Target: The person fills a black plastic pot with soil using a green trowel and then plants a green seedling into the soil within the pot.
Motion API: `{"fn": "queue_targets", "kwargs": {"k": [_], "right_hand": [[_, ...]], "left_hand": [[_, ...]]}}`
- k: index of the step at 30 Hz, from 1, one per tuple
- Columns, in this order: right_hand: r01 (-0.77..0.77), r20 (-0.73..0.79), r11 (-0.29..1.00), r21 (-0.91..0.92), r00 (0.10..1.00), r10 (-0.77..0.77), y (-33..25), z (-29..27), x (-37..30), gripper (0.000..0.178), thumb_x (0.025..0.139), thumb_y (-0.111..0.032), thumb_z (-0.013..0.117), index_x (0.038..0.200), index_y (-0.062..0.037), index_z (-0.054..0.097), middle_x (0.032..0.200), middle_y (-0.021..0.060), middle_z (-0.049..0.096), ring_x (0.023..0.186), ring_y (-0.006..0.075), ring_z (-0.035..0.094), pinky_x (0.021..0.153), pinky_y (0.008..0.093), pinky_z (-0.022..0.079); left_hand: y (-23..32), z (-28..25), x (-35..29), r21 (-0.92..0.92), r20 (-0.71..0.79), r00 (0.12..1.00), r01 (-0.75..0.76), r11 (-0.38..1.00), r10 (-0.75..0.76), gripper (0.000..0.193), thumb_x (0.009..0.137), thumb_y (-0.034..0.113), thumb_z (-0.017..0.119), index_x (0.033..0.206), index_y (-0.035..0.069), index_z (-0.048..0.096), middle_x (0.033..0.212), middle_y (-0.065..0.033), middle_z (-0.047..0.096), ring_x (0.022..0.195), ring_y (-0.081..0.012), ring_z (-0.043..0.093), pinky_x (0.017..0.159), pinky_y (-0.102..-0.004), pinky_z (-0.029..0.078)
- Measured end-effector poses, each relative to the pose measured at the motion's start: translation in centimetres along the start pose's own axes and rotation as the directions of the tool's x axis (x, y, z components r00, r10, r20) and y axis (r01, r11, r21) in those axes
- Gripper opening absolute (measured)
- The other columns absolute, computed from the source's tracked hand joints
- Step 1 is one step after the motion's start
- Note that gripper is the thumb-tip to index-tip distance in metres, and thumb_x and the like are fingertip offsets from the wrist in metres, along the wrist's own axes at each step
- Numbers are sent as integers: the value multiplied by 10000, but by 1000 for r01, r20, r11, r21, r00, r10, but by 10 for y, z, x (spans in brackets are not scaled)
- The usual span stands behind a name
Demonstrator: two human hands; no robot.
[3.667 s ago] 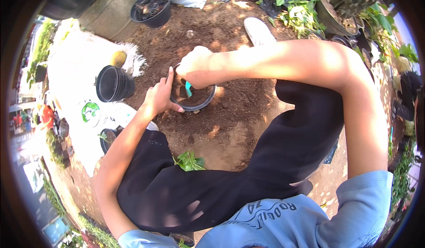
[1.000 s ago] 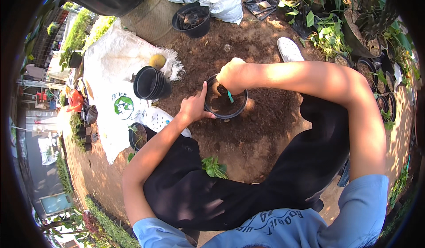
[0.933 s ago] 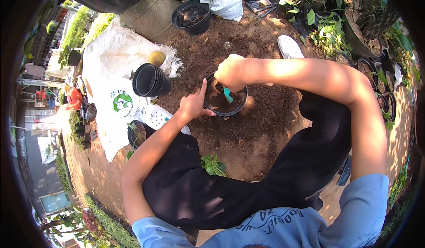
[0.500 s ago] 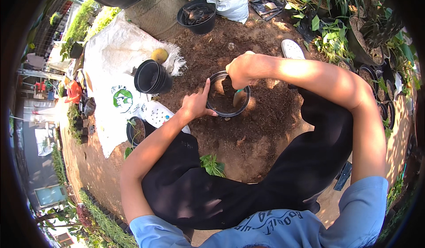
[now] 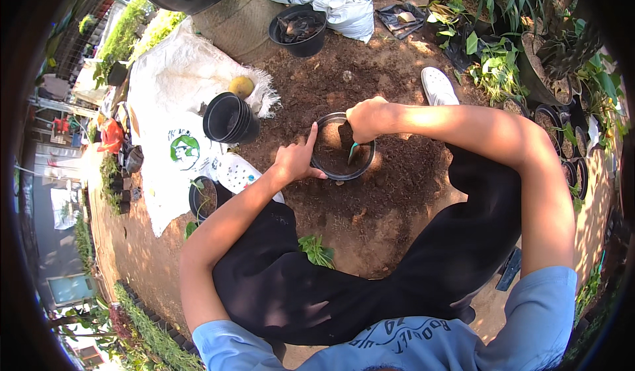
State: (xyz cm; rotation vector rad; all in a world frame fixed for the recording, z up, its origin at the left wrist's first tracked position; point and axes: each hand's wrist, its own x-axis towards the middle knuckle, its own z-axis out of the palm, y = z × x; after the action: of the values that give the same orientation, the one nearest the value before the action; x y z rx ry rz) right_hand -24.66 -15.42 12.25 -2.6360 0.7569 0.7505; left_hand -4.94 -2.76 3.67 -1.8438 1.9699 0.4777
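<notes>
the black pot [image 5: 373, 158] is round, thin-rimmed, apparently holding brown soil [image 5: 333, 154].

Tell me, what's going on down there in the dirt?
Somebody is working at a black pot set on the brown soil. Their left hand has its thumb and finger spread against the rim. Their right hand holds a turquoise tool, dipped inside the pot. Off to the left, stacked black pots rest on a white sack.
</notes>
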Motion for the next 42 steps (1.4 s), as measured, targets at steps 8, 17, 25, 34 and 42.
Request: {"fn": "queue_targets", "kwargs": {"k": [8, 17, 25, 34, 42], "right_hand": [[221, -296, 959, -179, 917, -266, 0, 16, 2, 263, 760, -230, 695, 928, -28, 701, 892, 150, 740, 853, 306, 733, 739, 427, 561], [238, -372, 914, -327, 857, -357, -2, 12, -2, 155, 715, -197, 715, 800, -67, 723, 741, 114, 723, 736, 260, 734, 601, 366, 549], [144, -153, 939, -313, 968, -199, -20, -7, -9, 271, 820, -245, 700, 1026, -71, 724, 993, 135, 746, 917, 273, 734, 773, 399, 538], [108, -23, 982, -155, 993, -112, -19, -7, -5, 374, 847, -257, 664, 1153, -41, 671, 1051, 150, 734, 964, 280, 726, 786, 405, 545], [128, -12, 971, -199, 991, -133, -13, 5, 2, 340, 857, -307, 693, 1055, -31, 718, 1018, 133, 748, 956, 298, 730, 834, 433, 551]], "left_hand": [[-2, 5, 0, -7, 43, 998, 54, 999, -53, 1460, 606, 715, 791, 1588, 92, -90, 1017, -213, 723, 963, -369, 712, 836, -477, 548], [0, 1, 1, -17, 48, 997, 59, 998, -58, 1449, 608, 703, 800, 1593, 104, -78, 1077, -220, 710, 989, -385, 704, 849, -497, 544], [-3, 6, -3, -9, -14, 999, 36, 999, -37, 1433, 629, 692, 801, 1591, 100, -81, 1013, -238, 715, 968, -419, 700, 830, -494, 551], [0, -2, -3, -24, 44, 997, 62, 998, -60, 1421, 643, 692, 798, 1593, 115, -89, 1020, -242, 713, 988, -409, 697, 837, -487, 547], [0, -2, -1, -18, 38, 998, 44, 999, -44, 1429, 639, 703, 790, 1590, 102, -91, 1001, -239, 716, 972, -415, 699, 819, -482, 551]]}}
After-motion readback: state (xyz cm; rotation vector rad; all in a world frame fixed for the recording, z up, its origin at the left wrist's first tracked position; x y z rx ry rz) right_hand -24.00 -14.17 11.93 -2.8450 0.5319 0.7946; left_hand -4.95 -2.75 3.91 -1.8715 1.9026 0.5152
